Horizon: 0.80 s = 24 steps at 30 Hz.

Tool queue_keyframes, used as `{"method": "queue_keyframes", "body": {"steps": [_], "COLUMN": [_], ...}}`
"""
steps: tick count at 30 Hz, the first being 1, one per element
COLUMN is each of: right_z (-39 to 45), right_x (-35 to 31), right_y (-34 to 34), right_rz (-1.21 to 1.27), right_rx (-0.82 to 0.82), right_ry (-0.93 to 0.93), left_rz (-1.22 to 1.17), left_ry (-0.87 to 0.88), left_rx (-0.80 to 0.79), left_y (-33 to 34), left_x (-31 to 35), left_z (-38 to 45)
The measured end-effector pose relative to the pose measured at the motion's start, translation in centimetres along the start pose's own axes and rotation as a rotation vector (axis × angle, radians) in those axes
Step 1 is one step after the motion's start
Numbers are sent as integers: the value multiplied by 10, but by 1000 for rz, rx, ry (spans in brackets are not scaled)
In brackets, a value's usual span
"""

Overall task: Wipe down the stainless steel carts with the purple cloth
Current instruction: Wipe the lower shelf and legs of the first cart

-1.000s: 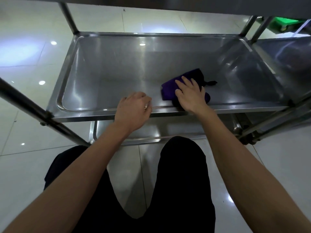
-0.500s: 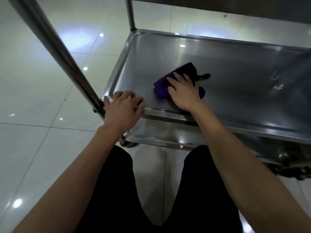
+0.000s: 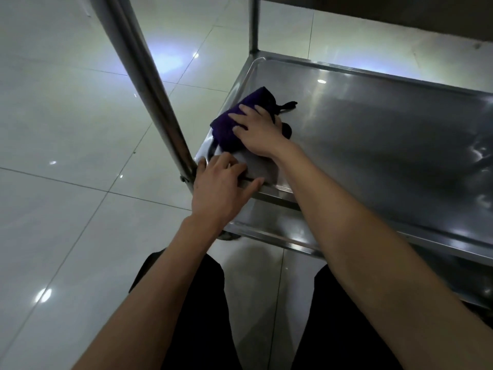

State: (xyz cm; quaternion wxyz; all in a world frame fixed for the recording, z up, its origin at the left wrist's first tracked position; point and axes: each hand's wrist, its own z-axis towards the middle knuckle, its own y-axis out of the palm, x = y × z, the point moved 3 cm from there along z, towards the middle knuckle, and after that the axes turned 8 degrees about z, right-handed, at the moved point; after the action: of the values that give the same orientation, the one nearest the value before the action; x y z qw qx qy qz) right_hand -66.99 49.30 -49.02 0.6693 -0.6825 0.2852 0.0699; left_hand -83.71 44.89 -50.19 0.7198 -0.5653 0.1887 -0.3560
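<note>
The cart's upright post (image 3: pixel 149 84) is rising at the left of the view, and it serves as the reference for what follows. Just right of its foot, the left hand (image 3: pixel 220 186) is lying over the near rim of the middle shelf (image 3: pixel 386 134), fingers loosely bent across the edge and enclosing nothing; it appears to be steadying the cart. Further right of the post and deeper onto the shelf, the purple cloth (image 3: pixel 234 117) is lying bunched in the shelf's left corner, with a dark tag or loop trailing from its far side. The right hand (image 3: pixel 260 130) is pressing down on the cloth with fingers spread and nearly straight, not pinching it.

Judgement on handling: the cloth is looking soft, light and limp, so it is likely to slide freely on polished steel and ride up under a push. A flat palm over its centre appears the sound hold; pinching one corner would probably let the remainder drag.

The shelf is a shallow tray with a raised lip, and nothing but the cloth is showing in it. A lower shelf (image 3: pixel 269 231) is showing beneath; its contents cannot be determined.
</note>
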Motion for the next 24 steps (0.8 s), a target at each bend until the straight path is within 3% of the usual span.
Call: {"method": "queue_keyframes", "body": {"steps": [8,14,24], "right_z": [-23,-72,-193], "right_x": [18,76,204], "right_y": [-3,-29,-85], "right_rz": [76,100,102], "right_rx": [72,163,326], "right_ry": [27,157,413], "left_rz": [-1,47,-42], "left_ry": [-21,5,332], "left_rx": [13,-159,-244], "left_y": [-4,-13,5], "left_x": [1,29,186], "left_z": [4,15,40]}}
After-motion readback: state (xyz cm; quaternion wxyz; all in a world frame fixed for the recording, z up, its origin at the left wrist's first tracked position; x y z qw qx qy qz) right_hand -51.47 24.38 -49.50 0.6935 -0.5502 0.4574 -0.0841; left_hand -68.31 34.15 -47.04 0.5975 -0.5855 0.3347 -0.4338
